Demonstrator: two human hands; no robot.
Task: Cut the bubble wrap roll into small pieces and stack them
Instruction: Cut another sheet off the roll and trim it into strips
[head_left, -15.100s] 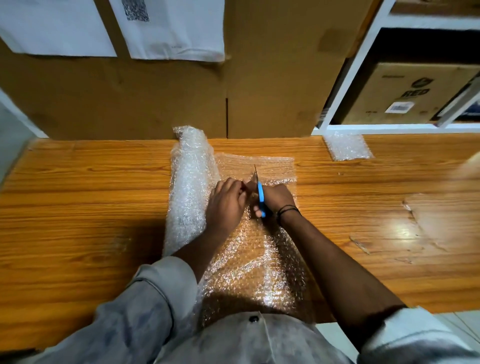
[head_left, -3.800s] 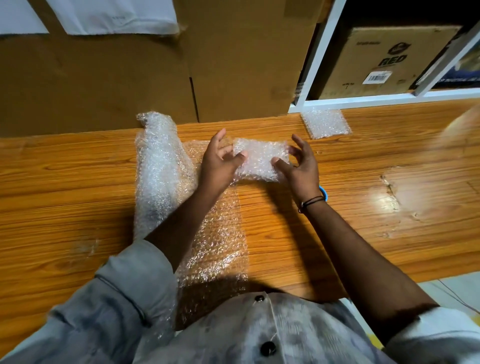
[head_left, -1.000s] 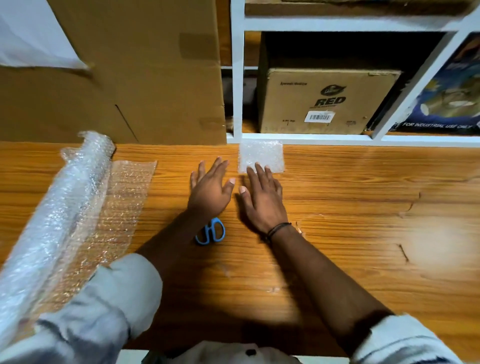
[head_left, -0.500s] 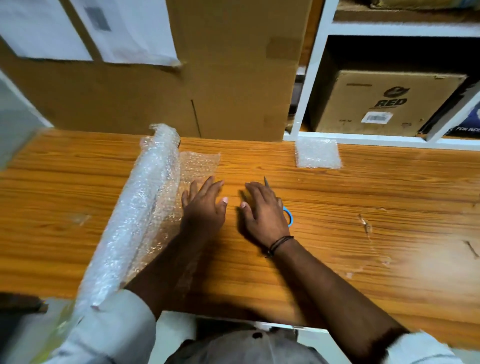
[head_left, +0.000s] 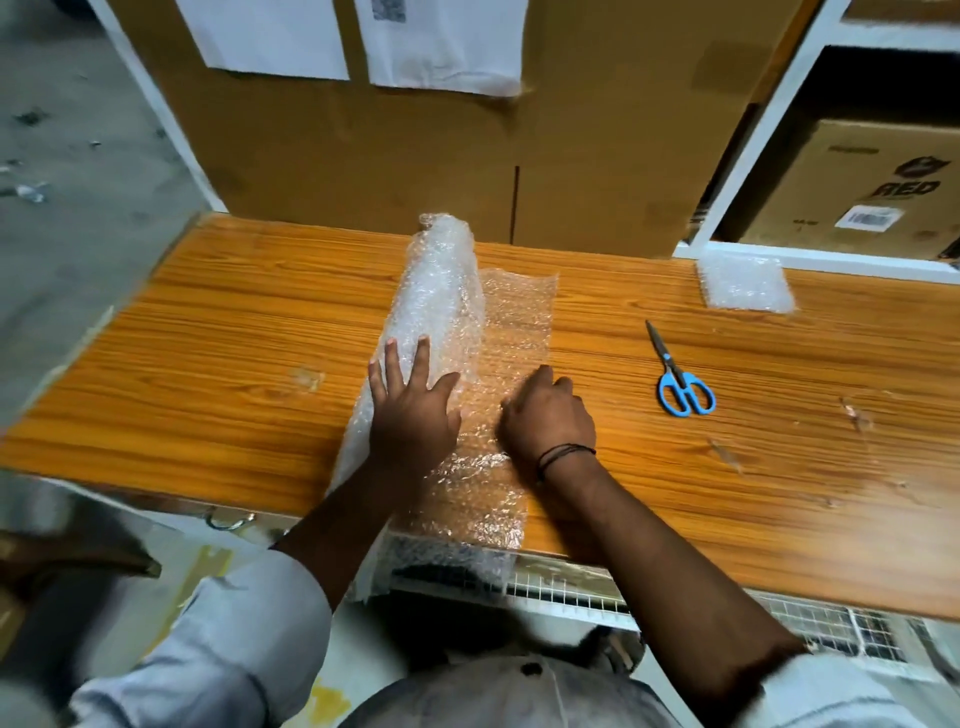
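Observation:
The bubble wrap roll (head_left: 436, 291) lies lengthwise on the wooden table (head_left: 208, 332), its loose sheet (head_left: 514, 332) spread flat to the right and hanging over the near edge. My left hand (head_left: 410, 410) rests flat on the roll, fingers spread. My right hand (head_left: 545, 410) is curled with its fingers on the loose sheet's right edge; whether it pinches the sheet I cannot tell. Blue-handled scissors (head_left: 680, 379) lie on the table to the right, apart from both hands. A stack of cut bubble wrap pieces (head_left: 745, 283) sits at the back right.
A big cardboard box (head_left: 467, 145) with white papers stands behind the table. To the right, a white shelf frame (head_left: 748, 140) holds a brown carton (head_left: 872, 192). A wire rack (head_left: 597, 597) shows under the table's near edge. Grey floor lies to the left.
Both hands have moved left from the bare table onto the bubble wrap: the left onto the roll, the right onto the sheet. The scissors now lie uncovered to the right.

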